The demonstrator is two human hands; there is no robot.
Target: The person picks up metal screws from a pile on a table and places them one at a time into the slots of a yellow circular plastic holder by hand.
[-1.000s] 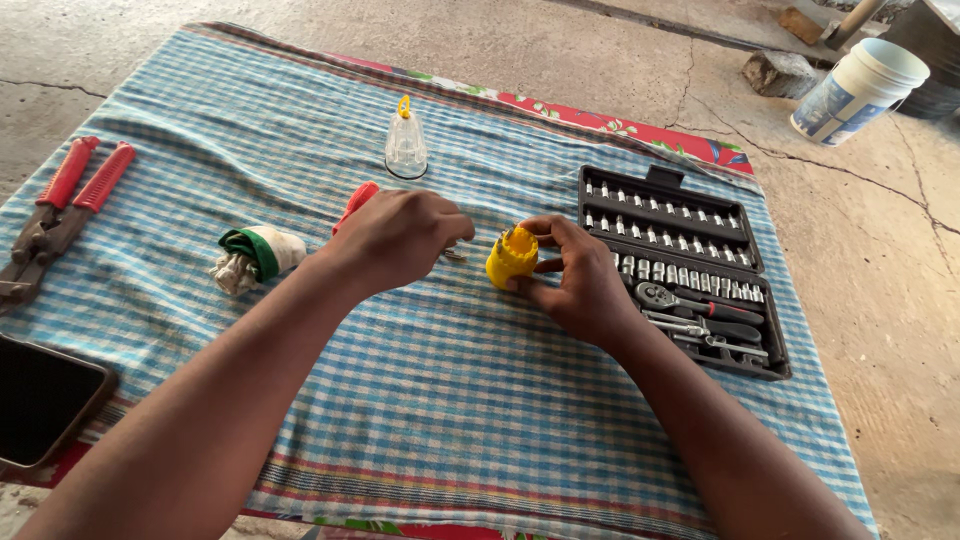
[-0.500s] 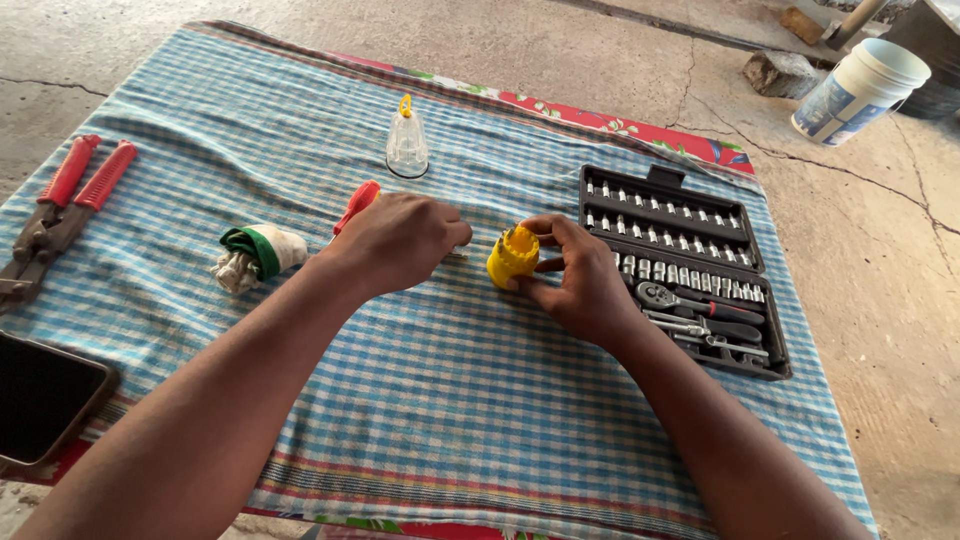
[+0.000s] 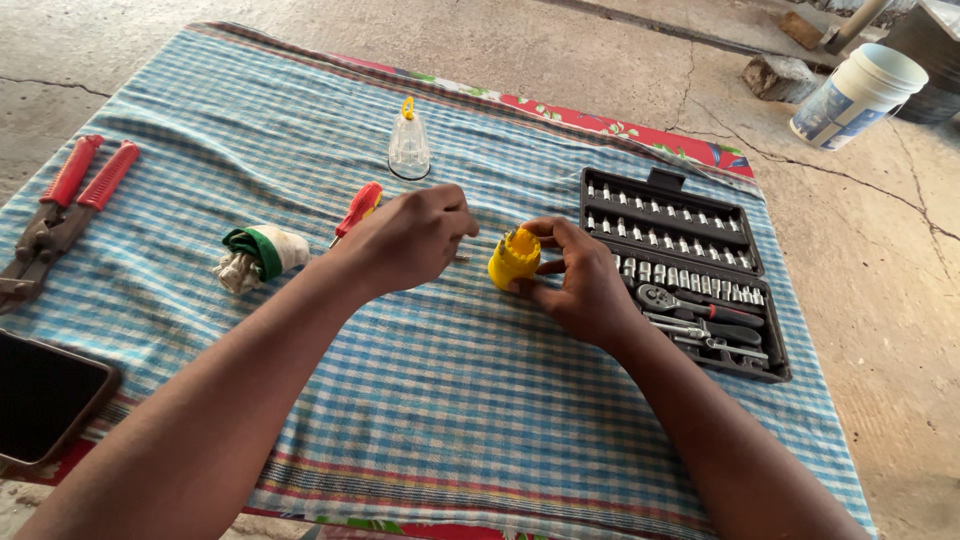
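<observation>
Over the last second the left hand point(image 3: 405, 240) had lifted slightly off the blue-and-white checked cloth point(image 3: 420, 400) and shifted a little toward the far edge, its fingers curled together; whether that grip pinched something small could not be told. A thin metal piece point(image 3: 461, 259) showed on the cloth just beside its knuckles. The right hand point(image 3: 580, 285) had not moved: its grip held the small yellow plastic cylinder-shaped part point(image 3: 513, 258) upright on the cloth, just left of the open black socket-set case point(image 3: 680, 270).

Of packaging, a white plastic bucket with a blue-and-white label point(image 3: 858, 92) stood on the concrete floor at the far right, well apart from the cloth. A clear plastic dome with a yellow loop point(image 3: 408, 145) sat near the far edge.
</observation>
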